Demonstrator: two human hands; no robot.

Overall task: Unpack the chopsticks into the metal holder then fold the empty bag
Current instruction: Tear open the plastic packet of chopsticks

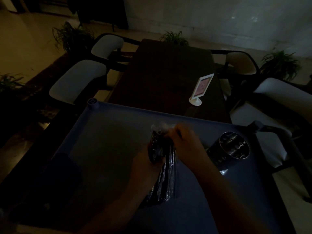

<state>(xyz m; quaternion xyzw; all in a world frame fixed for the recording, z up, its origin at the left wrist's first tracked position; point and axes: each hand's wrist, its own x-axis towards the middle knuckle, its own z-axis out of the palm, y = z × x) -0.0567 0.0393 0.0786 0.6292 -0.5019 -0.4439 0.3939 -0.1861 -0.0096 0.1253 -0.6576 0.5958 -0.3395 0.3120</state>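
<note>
A clear plastic bag (pixel 166 179) full of dark chopsticks is held over the blue tray (pixel 104 142), its long axis pointing away from me. My left hand (pixel 143 164) grips the bag around its middle from the left. At the far, crumpled top end of the bag my right hand (pixel 184 142) pinches the plastic. The perforated metal holder (pixel 233 149) stands upright on the tray to the right of my right hand, with nothing visible inside. The scene is very dim.
The tray is the top of a cart with a corner post (pixel 92 101). Beyond it stands a dark table (pixel 165 78) with a white sign stand (pixel 200 89). White-cushioned chairs (pixel 79 80) and potted plants (pixel 280 63) flank the table.
</note>
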